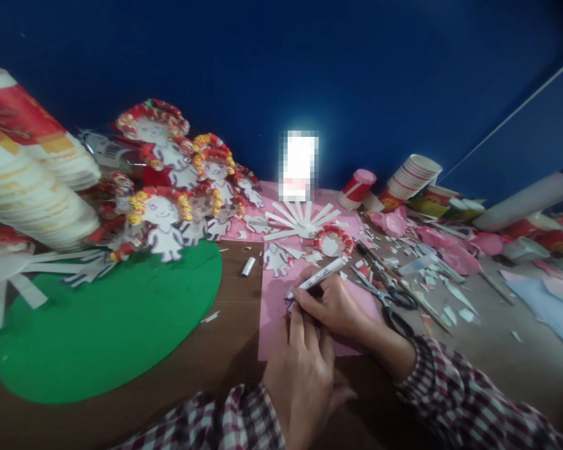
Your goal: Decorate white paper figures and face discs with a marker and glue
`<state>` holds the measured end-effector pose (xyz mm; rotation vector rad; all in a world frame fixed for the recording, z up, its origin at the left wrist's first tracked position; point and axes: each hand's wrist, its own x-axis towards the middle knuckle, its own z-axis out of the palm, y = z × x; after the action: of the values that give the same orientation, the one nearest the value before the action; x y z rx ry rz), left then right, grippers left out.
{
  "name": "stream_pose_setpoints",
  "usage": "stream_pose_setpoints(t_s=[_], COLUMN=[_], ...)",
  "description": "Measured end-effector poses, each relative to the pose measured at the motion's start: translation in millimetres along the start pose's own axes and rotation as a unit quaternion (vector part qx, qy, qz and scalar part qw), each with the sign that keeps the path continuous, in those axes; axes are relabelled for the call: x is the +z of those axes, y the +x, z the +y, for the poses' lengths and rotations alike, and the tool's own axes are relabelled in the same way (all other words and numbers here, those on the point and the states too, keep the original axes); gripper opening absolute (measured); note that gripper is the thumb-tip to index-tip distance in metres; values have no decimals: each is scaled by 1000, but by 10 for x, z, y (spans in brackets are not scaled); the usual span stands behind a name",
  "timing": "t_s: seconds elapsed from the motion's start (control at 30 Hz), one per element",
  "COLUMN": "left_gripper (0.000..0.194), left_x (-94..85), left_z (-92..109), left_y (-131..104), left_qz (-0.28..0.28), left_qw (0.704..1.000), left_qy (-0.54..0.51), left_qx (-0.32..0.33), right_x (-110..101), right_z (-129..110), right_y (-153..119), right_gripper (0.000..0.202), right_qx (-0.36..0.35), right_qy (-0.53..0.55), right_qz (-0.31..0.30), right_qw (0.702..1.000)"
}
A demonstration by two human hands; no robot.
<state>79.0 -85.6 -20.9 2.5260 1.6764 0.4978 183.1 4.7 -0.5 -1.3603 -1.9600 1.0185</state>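
We find the right hand pinching a white marker between thumb and fingers, its tip pointing down toward dark lines beside the fingers. The left hand lies just below, fingers close together; whether they pinch anything we cannot tell, as the drawn surface is mostly hidden. Taking the tip as our clock centre, the pink sheet runs beneath both hands. In our judgement, clean lines call for steady left-hand pressure clear of wet ink, and short, light strokes.

Just beyond, at eleven o'clock, lies an outlined paper doll, a fair guide for line weight. The marker cap sits at ten, scissors at three; we advise keeping the sleeve off them. The green mat lies toward nine.
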Motion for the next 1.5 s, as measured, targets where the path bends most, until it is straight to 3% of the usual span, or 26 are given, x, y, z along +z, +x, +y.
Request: stream_pose_setpoints(t_s=[0.67,1.27,1.5], left_gripper=[94,94,92], left_x=[-43,-45,-83], left_z=[-9,-15,-14], left_y=[8,-9,7], left_qz=[1,-12,-13], left_qw=[1000,1000,1000], left_qy=[10,15,26], left_qx=[9,5,10], right_x=[-2,12,-10], right_z=[19,24,-9], right_y=[10,-1,6], right_gripper=[10,15,10], right_qx=[-17,17,2], right_qy=[-3,29,-4], right_qz=[-8,31,29], right_qw=[1000,999,1000])
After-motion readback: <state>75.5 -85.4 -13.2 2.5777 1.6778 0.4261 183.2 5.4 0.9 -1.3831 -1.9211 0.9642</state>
